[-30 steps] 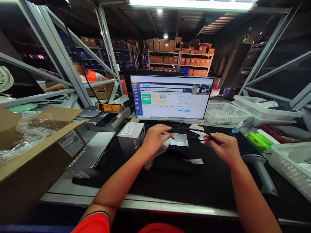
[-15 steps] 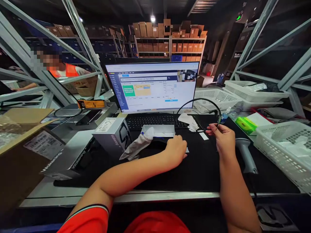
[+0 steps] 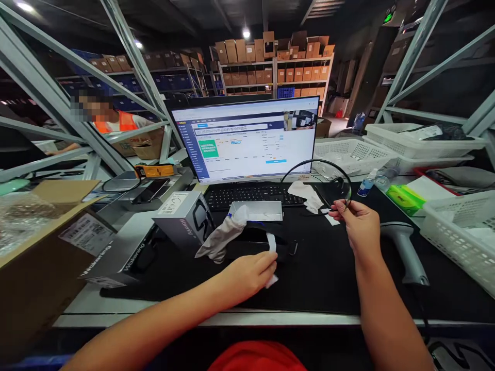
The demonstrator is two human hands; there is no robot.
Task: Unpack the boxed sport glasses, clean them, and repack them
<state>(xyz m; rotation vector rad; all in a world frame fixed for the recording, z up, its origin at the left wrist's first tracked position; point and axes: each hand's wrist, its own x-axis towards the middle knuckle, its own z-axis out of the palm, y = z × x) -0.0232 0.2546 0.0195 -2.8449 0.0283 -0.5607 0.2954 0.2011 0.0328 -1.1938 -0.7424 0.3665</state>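
Note:
My left hand (image 3: 249, 274) is closed on a white paper strip (image 3: 271, 243) that curls up from the black desk mat (image 3: 328, 278). My right hand (image 3: 358, 224) pinches a thin black cable (image 3: 309, 164) that arcs up in a loop in front of the monitor (image 3: 247, 138). Between my hands lie a black pouch (image 3: 255, 242), a white cloth bag (image 3: 222, 237) and a small open grey tray (image 3: 257, 210). A grey product box (image 3: 185, 219) stands to the left of them.
A black keyboard (image 3: 251, 194) sits under the monitor. A barcode scanner (image 3: 406, 247) lies at the right, with white baskets (image 3: 460, 232) beyond. An open cardboard box (image 3: 34, 247) fills the left. A person in an orange vest (image 3: 116, 121) works behind the metal rack.
My left hand has drawn back toward me from the tray and pouch, pulling up the white paper strip. My right hand lifted the cable into a loop and holds it there.

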